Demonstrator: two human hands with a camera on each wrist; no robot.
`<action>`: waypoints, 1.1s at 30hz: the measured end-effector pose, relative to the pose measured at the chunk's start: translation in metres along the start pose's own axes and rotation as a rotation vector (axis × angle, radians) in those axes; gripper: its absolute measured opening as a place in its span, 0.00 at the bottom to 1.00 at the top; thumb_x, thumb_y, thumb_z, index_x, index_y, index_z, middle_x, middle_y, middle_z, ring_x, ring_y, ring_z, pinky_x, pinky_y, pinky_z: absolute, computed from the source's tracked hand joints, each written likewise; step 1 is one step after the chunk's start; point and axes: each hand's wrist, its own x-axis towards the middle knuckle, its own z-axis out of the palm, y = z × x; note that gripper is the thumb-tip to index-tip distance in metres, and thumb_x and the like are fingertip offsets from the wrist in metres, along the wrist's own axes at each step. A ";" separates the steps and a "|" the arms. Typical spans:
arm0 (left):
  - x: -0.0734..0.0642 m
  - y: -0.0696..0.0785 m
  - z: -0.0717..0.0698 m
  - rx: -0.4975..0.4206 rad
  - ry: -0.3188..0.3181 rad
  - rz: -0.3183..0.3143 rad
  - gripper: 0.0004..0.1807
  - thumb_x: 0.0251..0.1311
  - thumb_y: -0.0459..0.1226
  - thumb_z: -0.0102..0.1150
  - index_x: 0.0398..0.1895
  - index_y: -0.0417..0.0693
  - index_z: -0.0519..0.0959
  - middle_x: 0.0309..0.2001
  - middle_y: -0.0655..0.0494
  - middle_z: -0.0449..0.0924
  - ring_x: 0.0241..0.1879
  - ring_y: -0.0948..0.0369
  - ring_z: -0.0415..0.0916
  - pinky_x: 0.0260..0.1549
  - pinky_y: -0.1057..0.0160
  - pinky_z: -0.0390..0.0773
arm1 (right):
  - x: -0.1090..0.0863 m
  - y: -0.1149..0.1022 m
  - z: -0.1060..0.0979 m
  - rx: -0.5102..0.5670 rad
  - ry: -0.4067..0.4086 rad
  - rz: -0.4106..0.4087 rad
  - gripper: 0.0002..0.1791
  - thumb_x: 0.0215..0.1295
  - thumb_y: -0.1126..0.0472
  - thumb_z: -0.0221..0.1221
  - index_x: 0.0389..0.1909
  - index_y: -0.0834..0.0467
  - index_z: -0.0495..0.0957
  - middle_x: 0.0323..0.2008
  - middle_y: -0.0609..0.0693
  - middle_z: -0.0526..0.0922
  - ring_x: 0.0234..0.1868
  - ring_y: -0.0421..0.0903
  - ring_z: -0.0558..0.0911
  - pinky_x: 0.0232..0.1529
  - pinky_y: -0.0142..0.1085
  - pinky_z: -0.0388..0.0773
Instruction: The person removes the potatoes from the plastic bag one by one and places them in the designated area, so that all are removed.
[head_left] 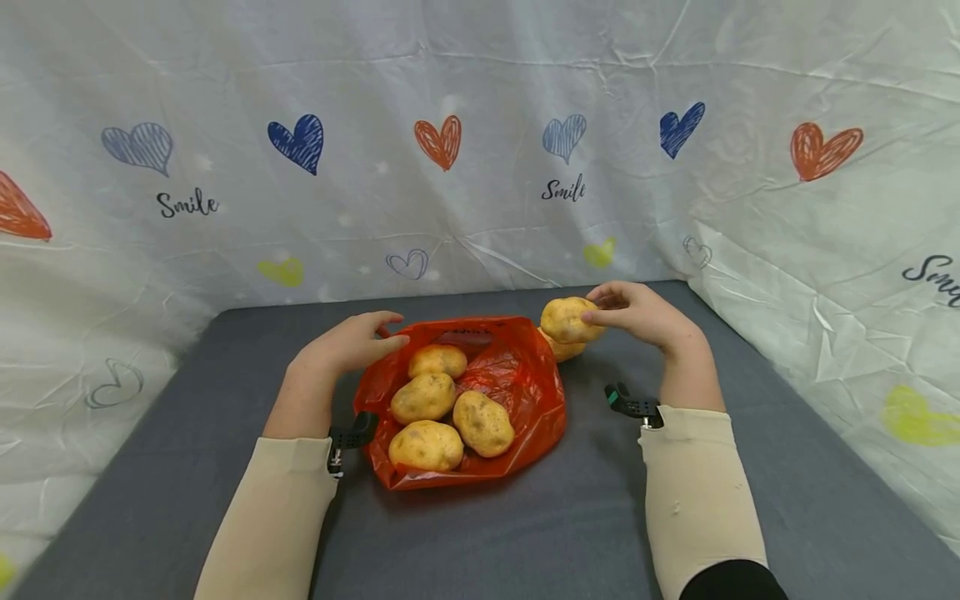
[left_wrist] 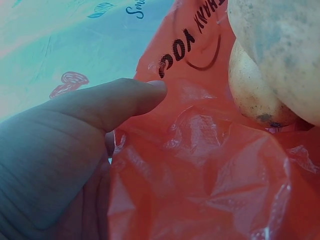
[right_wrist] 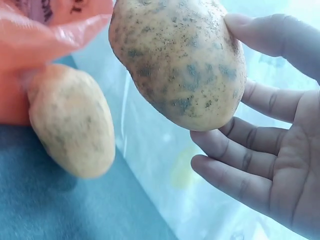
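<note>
Right hand (head_left: 643,317) grips potato (head_left: 566,320) above grey tabletop (head_left: 480,542); heart-printed backdrop (head_left: 480,75).

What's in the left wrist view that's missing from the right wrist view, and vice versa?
Left wrist only: the left hand, thumb against the red bag; two potatoes in the bag; a red heart printed on the backdrop.

Right wrist only: the right hand holding a potato; a second potato outside the bag; the grey tabletop; a blurred yellow patch on the backdrop.

Both: part of the bag with dark lettering, some backdrop, and potatoes, though different ones.
</note>
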 end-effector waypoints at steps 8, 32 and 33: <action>0.001 0.001 0.000 0.000 -0.005 -0.001 0.32 0.64 0.54 0.52 0.69 0.54 0.62 0.58 0.46 0.70 0.54 0.49 0.69 0.51 0.46 0.71 | -0.008 0.026 -0.014 -0.014 0.053 0.038 0.33 0.56 0.39 0.62 0.57 0.57 0.72 0.55 0.57 0.75 0.56 0.53 0.71 0.57 0.51 0.65; 0.004 -0.003 0.004 0.013 -0.009 -0.011 0.32 0.64 0.54 0.51 0.69 0.54 0.62 0.57 0.46 0.71 0.54 0.50 0.69 0.52 0.46 0.71 | -0.002 0.070 -0.008 -0.124 0.071 0.187 0.32 0.68 0.45 0.53 0.63 0.63 0.63 0.61 0.68 0.66 0.62 0.64 0.64 0.59 0.59 0.61; 0.004 -0.003 0.004 0.013 -0.010 -0.011 0.32 0.64 0.54 0.51 0.69 0.54 0.62 0.57 0.46 0.71 0.54 0.50 0.69 0.51 0.46 0.71 | -0.001 0.071 -0.007 -0.129 0.068 0.180 0.32 0.68 0.46 0.52 0.64 0.63 0.63 0.60 0.68 0.66 0.61 0.64 0.64 0.58 0.59 0.61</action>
